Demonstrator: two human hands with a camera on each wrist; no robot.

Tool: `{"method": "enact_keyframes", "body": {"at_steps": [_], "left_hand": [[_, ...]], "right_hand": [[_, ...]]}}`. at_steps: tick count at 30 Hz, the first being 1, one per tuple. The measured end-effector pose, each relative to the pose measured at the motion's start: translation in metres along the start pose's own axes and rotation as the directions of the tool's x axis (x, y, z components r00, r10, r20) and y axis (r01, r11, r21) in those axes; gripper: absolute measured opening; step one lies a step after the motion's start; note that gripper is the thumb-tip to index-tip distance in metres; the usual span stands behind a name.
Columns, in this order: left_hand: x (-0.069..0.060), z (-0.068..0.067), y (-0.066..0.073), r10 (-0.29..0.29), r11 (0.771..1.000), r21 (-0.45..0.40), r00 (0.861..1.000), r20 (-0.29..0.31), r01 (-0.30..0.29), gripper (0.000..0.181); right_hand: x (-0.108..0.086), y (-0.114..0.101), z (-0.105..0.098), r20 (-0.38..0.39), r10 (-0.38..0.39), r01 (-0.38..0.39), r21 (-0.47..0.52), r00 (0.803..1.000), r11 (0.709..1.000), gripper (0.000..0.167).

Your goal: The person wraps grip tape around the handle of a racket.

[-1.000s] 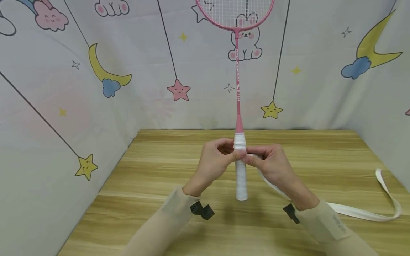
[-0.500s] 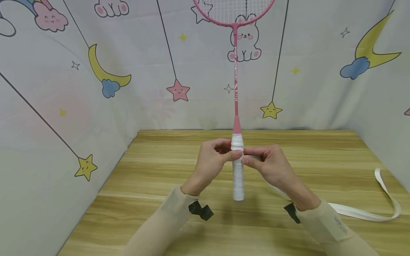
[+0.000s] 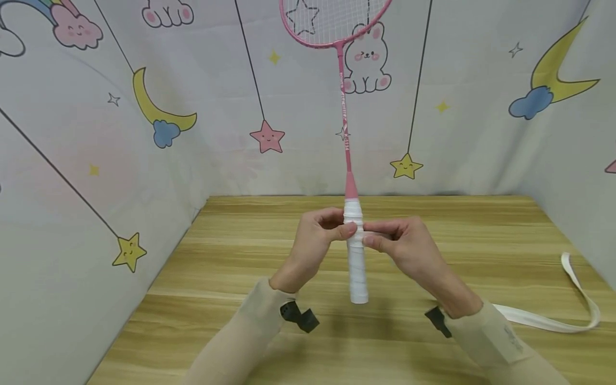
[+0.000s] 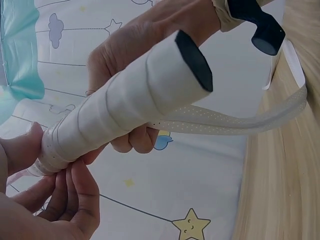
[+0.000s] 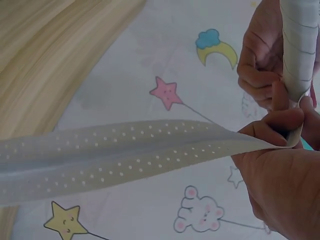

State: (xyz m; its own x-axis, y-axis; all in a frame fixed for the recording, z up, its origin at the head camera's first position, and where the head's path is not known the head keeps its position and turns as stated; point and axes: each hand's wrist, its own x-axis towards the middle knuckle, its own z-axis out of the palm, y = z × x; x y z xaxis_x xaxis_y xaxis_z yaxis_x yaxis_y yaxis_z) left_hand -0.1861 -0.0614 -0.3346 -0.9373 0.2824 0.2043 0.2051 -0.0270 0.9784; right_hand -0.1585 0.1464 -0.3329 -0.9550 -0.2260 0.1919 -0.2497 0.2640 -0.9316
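Observation:
A pink badminton racket (image 3: pixel 344 107) stands nearly upright in the head view, its head leaning left and cut off by the top edge. White wrap covers its handle (image 3: pixel 357 278); the dark butt end shows in the left wrist view. My left hand (image 3: pixel 310 240) holds the upper handle between thumb and fingers. Just right of the handle, my right hand (image 3: pixel 409 246) pinches the white perforated overgrip tape (image 5: pixel 125 155) where it meets the handle. In the right wrist view the tape stretches leftward, folded lengthwise near the fingers.
The tape's loose tail (image 3: pixel 539 319) lies curved on the wooden table (image 3: pixel 231 246) at the right. Behind and beside the table hangs a pale cloth (image 3: pixel 308 160) with cartoon prints. Each sleeve carries a black wrist camera mount (image 3: pixel 299 316).
The racket has shifted left and its head now leans left. My left hand has moved slightly left with it. My right hand stays close beside the handle, still pinching the tape.

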Motion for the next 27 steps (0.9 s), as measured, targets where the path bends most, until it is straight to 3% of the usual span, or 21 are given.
{"method": "enact_keyframes", "body": {"at_steps": [6,13,19,21,25,27], "left_hand": [[-0.001,-0.003,-0.002,-0.004,0.999,-0.043,0.999,0.041,0.006,0.029],[-0.001,-0.006,-0.002,-0.01,0.985,-0.17,0.993,0.118,0.03,0.033],[0.001,-0.009,-0.005,-0.025,0.971,-0.229,0.984,0.178,0.067,0.039],[0.001,-0.01,-0.007,-0.023,0.967,-0.246,0.981,0.194,0.072,0.051],[0.002,-0.011,-0.011,-0.008,0.959,-0.275,0.977,0.212,0.067,0.099],[0.003,-0.01,-0.012,0.003,0.959,-0.276,0.976,0.217,0.059,0.113]], "right_hand": [[0.0,-0.003,-0.001,-0.021,0.082,-0.081,0.035,0.996,0.996,0.028],[0.0,-0.003,-0.002,-0.015,0.078,-0.076,0.068,0.997,0.995,0.028],[0.002,-0.003,-0.003,-0.014,0.096,-0.095,0.061,0.995,0.994,0.028],[0.003,-0.002,-0.003,-0.011,0.108,-0.107,0.062,0.994,0.992,0.028],[0.006,0.002,-0.004,0.02,0.139,-0.14,0.084,0.99,0.987,0.027],[0.009,0.005,-0.005,0.05,0.151,-0.157,0.126,0.987,0.98,0.019]]}}
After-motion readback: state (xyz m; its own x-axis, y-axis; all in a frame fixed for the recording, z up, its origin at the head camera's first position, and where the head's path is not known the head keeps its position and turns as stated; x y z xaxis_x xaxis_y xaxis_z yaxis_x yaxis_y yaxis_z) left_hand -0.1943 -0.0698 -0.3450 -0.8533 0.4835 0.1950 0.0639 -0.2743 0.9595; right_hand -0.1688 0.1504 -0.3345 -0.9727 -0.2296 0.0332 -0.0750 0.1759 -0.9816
